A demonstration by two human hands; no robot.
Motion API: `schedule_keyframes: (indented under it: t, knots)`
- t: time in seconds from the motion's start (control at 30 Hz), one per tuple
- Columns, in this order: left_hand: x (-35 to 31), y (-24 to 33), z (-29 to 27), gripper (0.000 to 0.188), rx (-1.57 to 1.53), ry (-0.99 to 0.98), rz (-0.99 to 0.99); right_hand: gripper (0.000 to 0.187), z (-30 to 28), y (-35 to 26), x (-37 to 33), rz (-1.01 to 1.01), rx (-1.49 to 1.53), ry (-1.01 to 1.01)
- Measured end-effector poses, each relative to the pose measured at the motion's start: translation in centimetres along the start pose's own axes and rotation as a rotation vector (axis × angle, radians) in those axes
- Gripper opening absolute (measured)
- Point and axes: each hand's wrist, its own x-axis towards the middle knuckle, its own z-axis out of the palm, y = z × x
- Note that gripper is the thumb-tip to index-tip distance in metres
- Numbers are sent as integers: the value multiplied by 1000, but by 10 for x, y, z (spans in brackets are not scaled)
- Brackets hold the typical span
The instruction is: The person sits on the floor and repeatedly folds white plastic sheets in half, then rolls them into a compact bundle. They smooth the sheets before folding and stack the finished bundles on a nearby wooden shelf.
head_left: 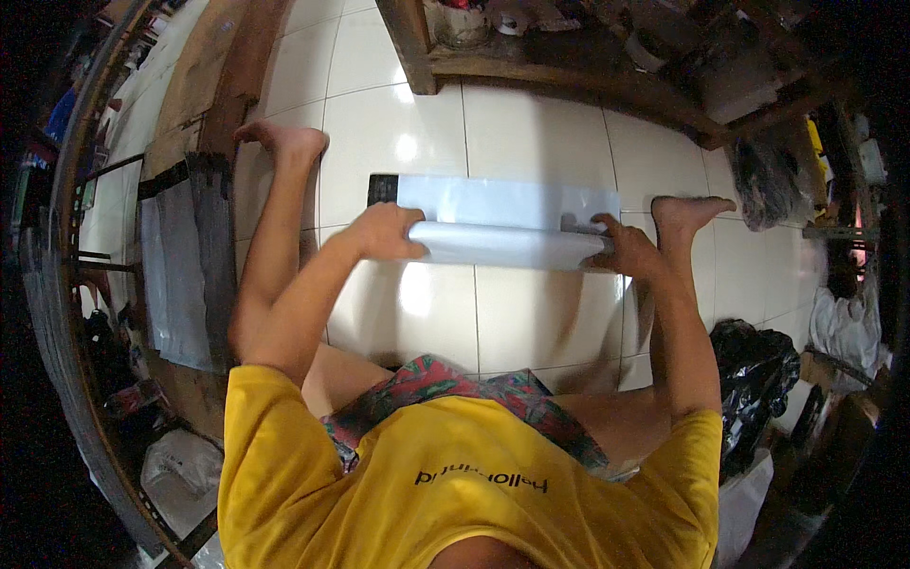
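A pale grey-white plastic sheet (502,197), which looks like a mailing bag, stretches crosswise above the tiled floor between my legs. Its near part is folded or rolled over into a thick band (507,244). My left hand (391,232) is closed around the left end of this band, and my right hand (626,248) grips the right end. A black printed strip (383,189) shows at the sheet's far left corner. The fingertips under the band are partly hidden.
Grey plastic bags (190,266) lie in a stack on brown cardboard (194,95) at left. A wooden table frame (569,81) stands ahead. A black plastic bag (754,379) and a white bag (846,322) sit at right. My bare feet flank the sheet.
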Motion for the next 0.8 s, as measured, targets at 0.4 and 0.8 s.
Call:
schedule_keyframes:
  t: [0.4, 0.8]
  knots:
    - [7, 80, 105, 28, -328, 734, 58, 92, 86, -47, 87, -510, -532, 595]
    - [58, 125, 135, 78, -2234, 651, -113, 93, 47, -55, 97, -181, 614, -521]
